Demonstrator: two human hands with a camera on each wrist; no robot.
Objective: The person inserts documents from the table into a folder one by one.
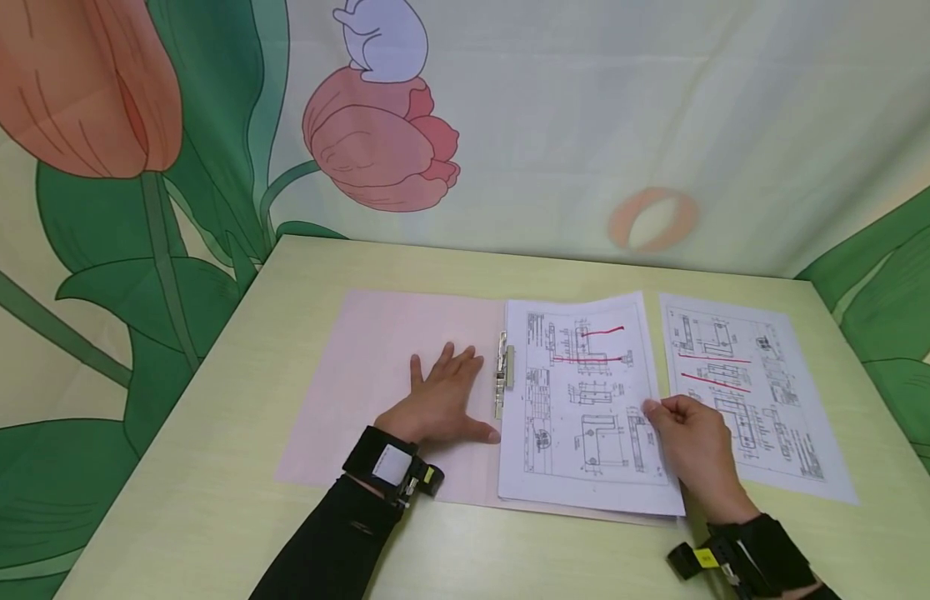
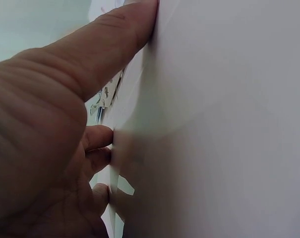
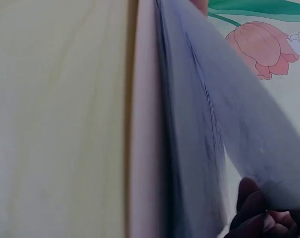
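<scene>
Pink folder [image 1: 375, 367] lies open on the worktop [image 1: 210, 500]. Left hand [image 1: 442, 400] flat, fingers spread, pressing the inside cover just beside the metal clip [image 1: 502, 375]. Right hand [image 1: 693, 442] pinches the right edge of the top drawing sheet [image 1: 577, 400], lifting it slightly from the stack. A loose sheet [image 1: 757, 392] lies to the right. Step in hand: taking up the top page. Next move likely needs the clip end kept steady.

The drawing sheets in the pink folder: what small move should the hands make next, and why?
Probably lift the top sheet a little further and turn it leftward. The right hand pinches its right edge, already raised off the pile in the right wrist view, while the left hand lies flat on the open pink folder beside the metal clip, steadying it.
</scene>
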